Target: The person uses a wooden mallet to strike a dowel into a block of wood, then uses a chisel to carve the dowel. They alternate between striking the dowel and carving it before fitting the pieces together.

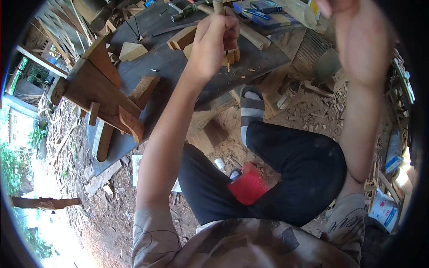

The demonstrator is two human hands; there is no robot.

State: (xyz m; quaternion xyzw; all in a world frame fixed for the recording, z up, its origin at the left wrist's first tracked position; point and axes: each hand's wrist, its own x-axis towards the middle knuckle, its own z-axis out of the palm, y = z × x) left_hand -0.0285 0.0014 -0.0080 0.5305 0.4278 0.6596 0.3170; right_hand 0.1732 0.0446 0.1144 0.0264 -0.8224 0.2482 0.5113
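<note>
My left hand (213,44) is closed around an upright wooden handle (218,6) over the dark work surface. Just beneath that hand lies a light-brown piece of wood (231,57), partly hidden by it, and small chips are scattered beside it. Another curved wooden piece (182,37) is left of the hand. My right hand (362,42) is raised at the upper right, blurred by motion. Its fingers run out of the top of the view, so what it holds, if anything, cannot be seen. A thick wooden rod (254,36) lies between the hands.
The dark work surface (172,67) carries a wooden assembly (96,87) at the left, a green-and-silver clamp-like tool (181,13) and a blue box (266,6) at the back. A red object (248,184) sits between the legs. Wood scraps cover the ground.
</note>
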